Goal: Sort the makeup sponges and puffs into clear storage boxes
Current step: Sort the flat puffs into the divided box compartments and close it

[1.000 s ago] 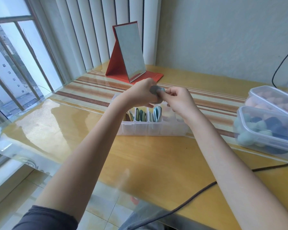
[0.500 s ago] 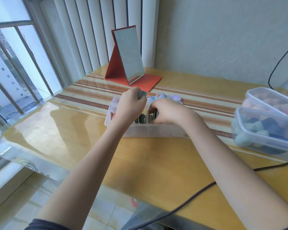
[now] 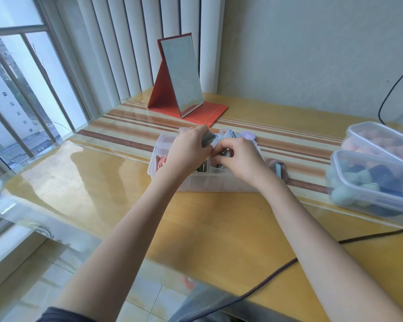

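Mostly sorted, I judge: two side boxes (image 3: 372,182) hold sponges, while the left hand (image 3: 186,152) grips a grey puff (image 3: 207,137) and the right hand (image 3: 237,156) pinches another over the divided box (image 3: 154,168).

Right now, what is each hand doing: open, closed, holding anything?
Left hand: grips a grey puff.
Right hand: fingers curled into the divided clear box; what they hold cannot be told.

Clear plastic divided box (image 3: 165,180) sits mid-table; red folding stand mirror (image 3: 182,77) behind it; two lidded clear plastic boxes (image 3: 370,182) far right.
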